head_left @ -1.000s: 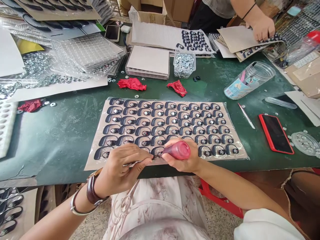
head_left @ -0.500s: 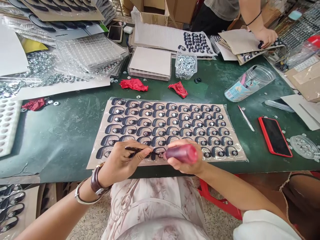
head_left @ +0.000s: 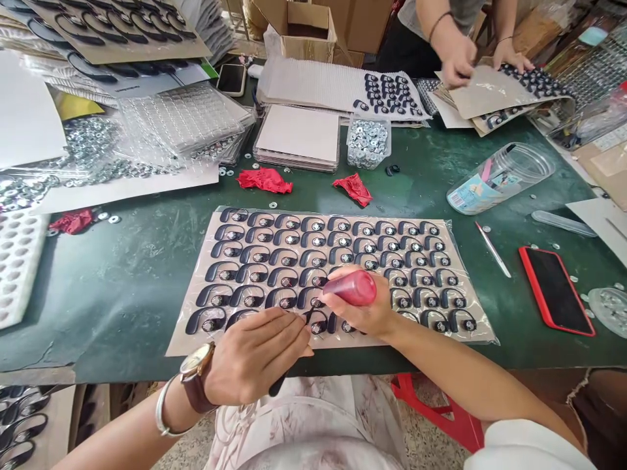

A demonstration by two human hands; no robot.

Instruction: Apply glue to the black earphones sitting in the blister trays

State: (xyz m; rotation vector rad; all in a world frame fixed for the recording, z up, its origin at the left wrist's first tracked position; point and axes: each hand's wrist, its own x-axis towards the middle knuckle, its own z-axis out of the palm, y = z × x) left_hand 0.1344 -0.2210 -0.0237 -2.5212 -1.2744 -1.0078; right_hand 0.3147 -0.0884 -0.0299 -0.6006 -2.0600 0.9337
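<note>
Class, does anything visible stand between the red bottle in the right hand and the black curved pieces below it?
Nothing visible blocks the red bottle, held in the right hand, from the black curved pieces. The left hand, holding a dark tool, is to the bottle's left.

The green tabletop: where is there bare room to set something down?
Widest on the left, between the white dimpled tray and the beige cardboard sheet of black hooked pieces. A smaller patch lies between that sheet and the red-cased black phone, below the slim pale stick. Crowded: upper left, under silver metal discs.
</note>
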